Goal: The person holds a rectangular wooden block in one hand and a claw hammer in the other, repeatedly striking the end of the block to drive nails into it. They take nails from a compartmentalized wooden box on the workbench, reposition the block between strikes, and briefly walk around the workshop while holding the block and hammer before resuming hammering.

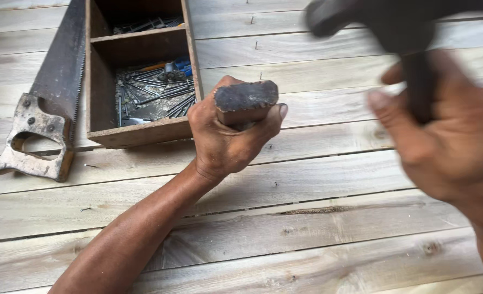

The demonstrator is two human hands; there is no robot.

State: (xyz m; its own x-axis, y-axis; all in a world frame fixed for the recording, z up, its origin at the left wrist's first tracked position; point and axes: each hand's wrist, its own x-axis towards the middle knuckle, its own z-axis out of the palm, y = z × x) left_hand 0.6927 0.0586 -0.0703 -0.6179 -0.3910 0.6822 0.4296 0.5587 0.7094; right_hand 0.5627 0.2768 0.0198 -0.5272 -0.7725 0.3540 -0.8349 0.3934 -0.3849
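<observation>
My left hand is wrapped around the wooden handle of an upright tool, its dark worn top end showing above my fingers; the lower end is hidden by the hand, over the pale wooden planks. My right hand, close to the camera and blurred by motion, grips the dark handle of a hammer, whose head is raised at the top right, above and to the right of the tool.
A wooden box with compartments holds several nails and small tools at the upper left. An old hand saw with a worn handle lies left of the box. A few nails stick up from the far planks.
</observation>
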